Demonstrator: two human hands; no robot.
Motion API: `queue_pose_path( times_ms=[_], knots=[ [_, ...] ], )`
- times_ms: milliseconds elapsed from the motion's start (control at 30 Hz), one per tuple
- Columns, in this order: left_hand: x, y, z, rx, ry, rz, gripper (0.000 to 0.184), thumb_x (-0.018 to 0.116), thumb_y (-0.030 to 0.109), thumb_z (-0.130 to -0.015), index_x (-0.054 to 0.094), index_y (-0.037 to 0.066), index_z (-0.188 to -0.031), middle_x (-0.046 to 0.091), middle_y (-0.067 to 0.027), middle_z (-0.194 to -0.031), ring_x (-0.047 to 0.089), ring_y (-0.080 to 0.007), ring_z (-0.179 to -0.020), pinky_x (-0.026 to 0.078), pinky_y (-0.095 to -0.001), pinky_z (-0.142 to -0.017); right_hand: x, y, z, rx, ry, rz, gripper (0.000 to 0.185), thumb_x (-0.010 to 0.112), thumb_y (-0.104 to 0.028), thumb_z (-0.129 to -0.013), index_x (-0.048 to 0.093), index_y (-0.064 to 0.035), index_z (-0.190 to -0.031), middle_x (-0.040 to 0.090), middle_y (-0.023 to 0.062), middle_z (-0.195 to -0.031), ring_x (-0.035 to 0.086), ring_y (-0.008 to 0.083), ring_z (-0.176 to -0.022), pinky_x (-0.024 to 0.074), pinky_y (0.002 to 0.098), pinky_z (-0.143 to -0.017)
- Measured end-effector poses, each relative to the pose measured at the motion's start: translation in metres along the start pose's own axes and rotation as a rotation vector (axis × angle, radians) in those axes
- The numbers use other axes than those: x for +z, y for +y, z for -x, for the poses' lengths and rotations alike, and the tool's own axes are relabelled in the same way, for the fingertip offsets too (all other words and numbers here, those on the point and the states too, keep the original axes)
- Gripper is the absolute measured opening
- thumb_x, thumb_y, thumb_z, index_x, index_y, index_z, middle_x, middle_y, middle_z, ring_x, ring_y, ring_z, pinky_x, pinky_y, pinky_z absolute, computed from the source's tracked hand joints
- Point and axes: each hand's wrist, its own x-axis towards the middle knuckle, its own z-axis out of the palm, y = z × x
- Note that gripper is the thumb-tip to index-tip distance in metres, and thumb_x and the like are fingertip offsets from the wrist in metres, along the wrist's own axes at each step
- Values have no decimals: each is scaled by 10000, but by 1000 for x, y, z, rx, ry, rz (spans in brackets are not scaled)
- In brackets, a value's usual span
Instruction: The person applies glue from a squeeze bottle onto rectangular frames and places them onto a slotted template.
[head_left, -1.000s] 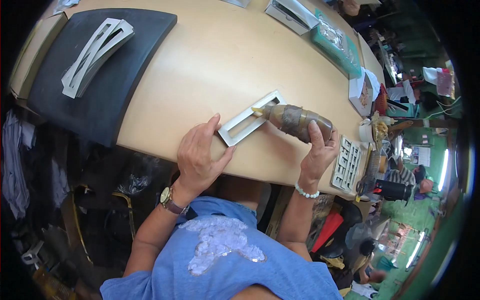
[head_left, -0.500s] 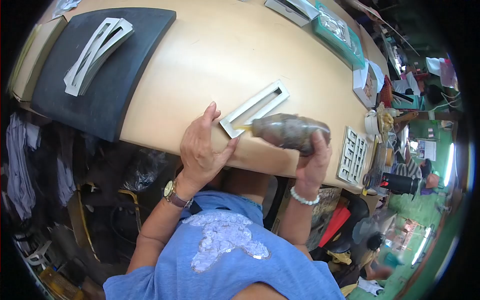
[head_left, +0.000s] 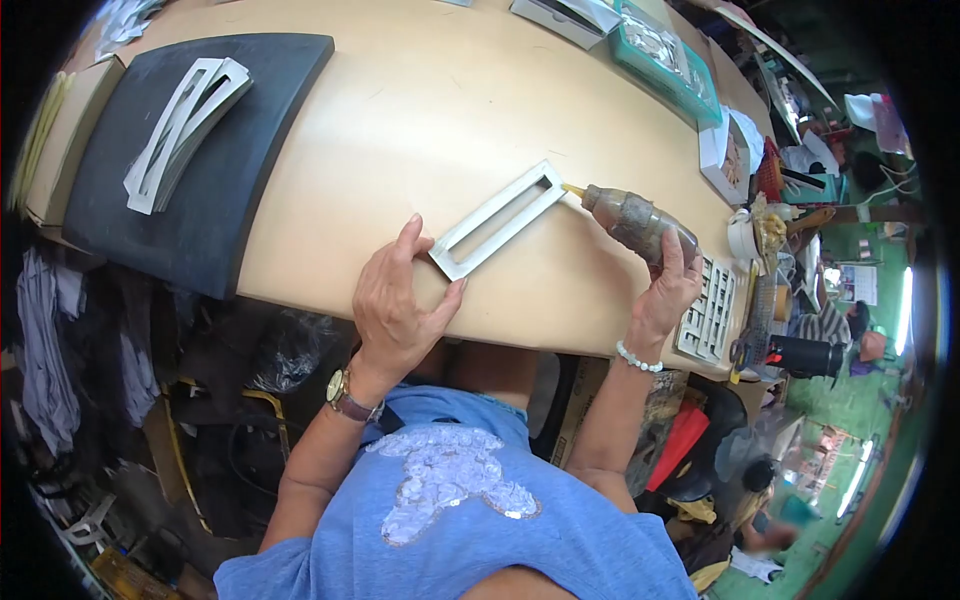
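Observation:
A pale rectangular frame (head_left: pixel 502 216) with a long slot lies slantwise on the table. My left hand (head_left: pixel 392 302) is at its lower left corner, thumb and fingers spread on either side of that end; whether they press on it I cannot tell. In my right hand (head_left: pixel 668 300) is a brownish, see-through squeeze bottle (head_left: pixel 638 226), gripped round its base and tilted. The bottle's yellow nozzle (head_left: pixel 573 190) points at the frame's upper right end, touching it or very close.
On the left, a stack of similar frames (head_left: pixel 178 140) rests on a black board (head_left: pixel 110 205), beside a cardboard box (head_left: pixel 75 145). A slotted white panel (head_left: pixel 712 310) lies by my right hand. Farther back are a teal tray (head_left: pixel 640 62) and white boxes (head_left: pixel 722 165).
My right hand has carried the bottle right and away from me, its nozzle going from the frame's lower left end to the upper right end. My left hand stays by the same corner.

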Motion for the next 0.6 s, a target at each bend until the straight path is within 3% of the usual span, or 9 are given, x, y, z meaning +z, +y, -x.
queue_pose_path(
  times_ms=[300,400,600],
  knots=[
    [0,2,-1,3,-2,1,741,767,112,-663,409,-35,-1295,613,-131,-946,596,-271,-859,471,-389,-785,3,-1,29,43,-33,18,280,701,-58,-806,575,24,-1043,618,65,-937,593,121,-829,510,248,-756],
    [0,2,0,-6,-3,20,674,722,113,-723,407,-44,-1297,613,-141,-962,593,-279,-868,464,-392,-792,3,-5,48,59,-89,89,273,692,-41,-807,575,22,-1045,616,62,-939,589,112,-832,508,236,-750],
    [-3,-2,3,-58,-43,142,486,489,135,-881,393,-67,-1312,611,-173,-993,576,-302,-892,440,-400,-818,7,-10,88,170,-210,18,358,743,-43,-755,566,10,-1062,605,38,-916,581,97,-819,494,224,-738]
  ],
)
